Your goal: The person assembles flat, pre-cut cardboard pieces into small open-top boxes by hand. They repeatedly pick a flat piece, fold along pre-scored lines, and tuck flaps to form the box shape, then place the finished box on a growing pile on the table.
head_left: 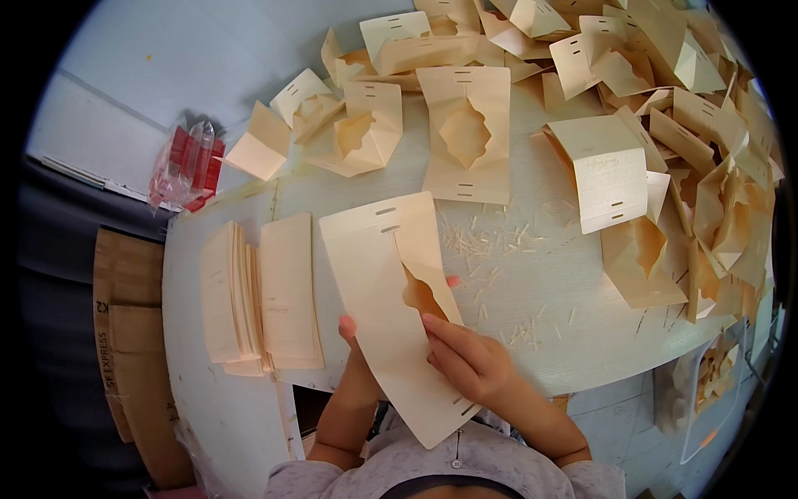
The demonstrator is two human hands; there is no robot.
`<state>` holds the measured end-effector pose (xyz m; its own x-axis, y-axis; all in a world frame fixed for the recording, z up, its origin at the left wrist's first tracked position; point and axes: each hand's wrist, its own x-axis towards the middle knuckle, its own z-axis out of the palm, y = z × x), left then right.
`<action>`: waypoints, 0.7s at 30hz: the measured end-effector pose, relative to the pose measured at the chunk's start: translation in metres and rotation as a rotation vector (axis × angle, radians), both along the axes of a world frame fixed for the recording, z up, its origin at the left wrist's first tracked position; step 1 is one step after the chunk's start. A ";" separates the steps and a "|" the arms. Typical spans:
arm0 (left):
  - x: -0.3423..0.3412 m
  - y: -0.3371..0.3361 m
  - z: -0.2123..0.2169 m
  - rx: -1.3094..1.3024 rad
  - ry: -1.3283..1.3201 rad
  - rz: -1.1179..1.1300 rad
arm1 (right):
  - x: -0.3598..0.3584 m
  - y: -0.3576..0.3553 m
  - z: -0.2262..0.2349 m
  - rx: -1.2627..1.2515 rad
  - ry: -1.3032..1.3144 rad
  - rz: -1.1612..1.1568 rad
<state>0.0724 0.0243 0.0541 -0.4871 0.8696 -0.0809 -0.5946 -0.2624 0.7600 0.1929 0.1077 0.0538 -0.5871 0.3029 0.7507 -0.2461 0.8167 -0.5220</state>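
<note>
A cream card sheet [366,291] slants between the two hands above the near edge of the white desk [519,362], its lower corner over the person's grey shirt [499,461]. Its long axis runs away from the body, the far end leaning left and the near end right. Along this axis lies a wavy-edged opening [422,296], narrowing into a slit toward the far end, and the right hand [472,363] is the nearer one to it: its curled fingers bear on the card at the opening's near end, coming in from the right. Whether they pinch the card or merely press it, I cannot tell, as the thumb's contact is unclear. The left hand [359,363] grasps the sheet from beneath, the thumb upright against the left long edge; a fingertip shows past the right long edge, seemingly from this same hand. So the left hand carries the card while the right one rests at its opening. Toward the desk's left edge stand two stacks of similar cards, an outer stack [220,295] and an inner stack [288,291]. Thin scraps [490,239] lie just beyond the held sheet to the right, and a heap of folded cards [702,195] crowds the desk's right edge.
</note>
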 end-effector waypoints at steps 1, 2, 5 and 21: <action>0.002 0.001 -0.002 -0.003 0.032 0.061 | 0.000 0.000 -0.001 0.038 0.014 -0.025; 0.004 0.004 -0.004 -0.007 0.068 0.123 | 0.001 0.000 -0.002 0.074 0.032 -0.049; -0.002 0.002 -0.004 0.038 0.087 0.018 | 0.003 0.000 0.000 0.135 0.039 -0.108; -0.002 0.000 -0.001 -0.202 -0.381 -0.071 | 0.001 0.020 0.021 0.130 -0.263 0.058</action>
